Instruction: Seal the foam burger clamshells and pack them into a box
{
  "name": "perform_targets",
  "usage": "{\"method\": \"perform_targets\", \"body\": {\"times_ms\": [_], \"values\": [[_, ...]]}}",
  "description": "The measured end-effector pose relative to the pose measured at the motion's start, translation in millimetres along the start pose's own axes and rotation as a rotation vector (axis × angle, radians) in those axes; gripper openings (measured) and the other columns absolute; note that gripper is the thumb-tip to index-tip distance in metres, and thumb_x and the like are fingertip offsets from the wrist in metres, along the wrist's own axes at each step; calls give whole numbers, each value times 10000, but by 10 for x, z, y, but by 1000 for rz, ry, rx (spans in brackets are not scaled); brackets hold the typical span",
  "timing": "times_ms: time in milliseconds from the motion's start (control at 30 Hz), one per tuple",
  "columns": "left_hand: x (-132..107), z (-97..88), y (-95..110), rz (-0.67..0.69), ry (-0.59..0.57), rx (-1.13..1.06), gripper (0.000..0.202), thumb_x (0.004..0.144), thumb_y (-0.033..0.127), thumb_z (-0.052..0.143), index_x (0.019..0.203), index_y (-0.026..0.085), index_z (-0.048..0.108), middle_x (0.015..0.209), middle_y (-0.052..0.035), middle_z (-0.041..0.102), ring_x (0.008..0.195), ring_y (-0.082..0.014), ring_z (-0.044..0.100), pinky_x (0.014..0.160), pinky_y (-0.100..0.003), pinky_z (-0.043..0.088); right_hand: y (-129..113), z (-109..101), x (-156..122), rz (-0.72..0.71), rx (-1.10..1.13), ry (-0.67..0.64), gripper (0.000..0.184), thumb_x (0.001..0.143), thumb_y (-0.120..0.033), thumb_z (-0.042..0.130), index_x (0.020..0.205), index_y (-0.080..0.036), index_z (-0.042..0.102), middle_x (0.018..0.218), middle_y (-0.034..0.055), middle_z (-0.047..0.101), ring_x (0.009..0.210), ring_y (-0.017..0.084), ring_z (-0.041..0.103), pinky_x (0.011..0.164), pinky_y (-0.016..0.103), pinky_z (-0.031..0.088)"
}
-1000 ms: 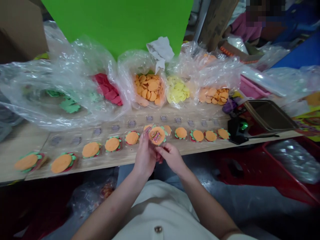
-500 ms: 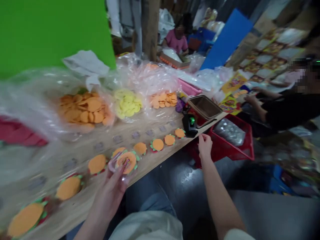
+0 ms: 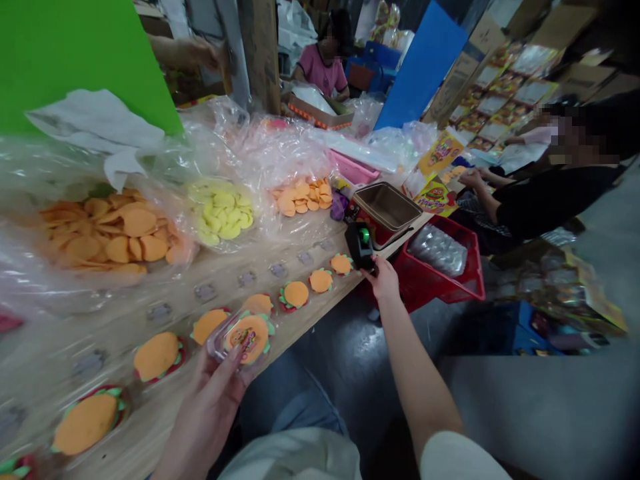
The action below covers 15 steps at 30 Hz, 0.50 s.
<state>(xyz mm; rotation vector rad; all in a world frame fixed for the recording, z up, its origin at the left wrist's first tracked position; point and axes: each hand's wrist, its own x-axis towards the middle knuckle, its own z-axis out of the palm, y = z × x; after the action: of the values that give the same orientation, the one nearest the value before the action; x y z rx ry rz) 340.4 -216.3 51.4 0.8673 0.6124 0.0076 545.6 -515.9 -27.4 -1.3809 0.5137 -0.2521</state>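
My left hand (image 3: pixel 213 393) holds a clear plastic case with a felt burger (image 3: pixel 243 335) inside, just over the near edge of the wooden table (image 3: pixel 155 413). My right hand (image 3: pixel 384 279) is stretched out to the right and closes on a small black device with a green light (image 3: pixel 361 244) at the table's right end. A row of orange felt burgers (image 3: pixel 296 294) with green and red edges lies along the table front. Behind them lies a row of small clear blister pieces (image 3: pixel 205 291).
Plastic bags hold orange discs (image 3: pixel 107 233), yellow discs (image 3: pixel 223 213) and more orange discs (image 3: pixel 303 195). A brown tray (image 3: pixel 387 205) and a red basket (image 3: pixel 445 267) stand at the right. A person in black (image 3: pixel 545 193) sits to the right, another in pink (image 3: pixel 325 67) behind.
The view swung right. My right hand left the cased burger and reached out to the black device; my left hand kept the case and lowered it toward the table edge.
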Motion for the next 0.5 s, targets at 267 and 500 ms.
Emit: {"method": "perform_targets", "body": {"times_ms": [267,500], "values": [[-14,-29,-20,-4,-25,-26,496,690,268,687,1158,325,536,1282,-4,509,1197,-262,449,808,-341,554,145,-2,-65,-144,-119,101,221,674,-387,560,657,-175,498,796,15,584,779,129,569,682,281,512],[-68,-44,15,29,-44,-103,412,726,222,662,1119,283,554,1236,2,544,1049,-174,560,817,-300,538,319,-7,-86,-243,-451,195,232,758,-356,524,670,-142,541,804,82,626,814,182,569,677,278,468]]}}
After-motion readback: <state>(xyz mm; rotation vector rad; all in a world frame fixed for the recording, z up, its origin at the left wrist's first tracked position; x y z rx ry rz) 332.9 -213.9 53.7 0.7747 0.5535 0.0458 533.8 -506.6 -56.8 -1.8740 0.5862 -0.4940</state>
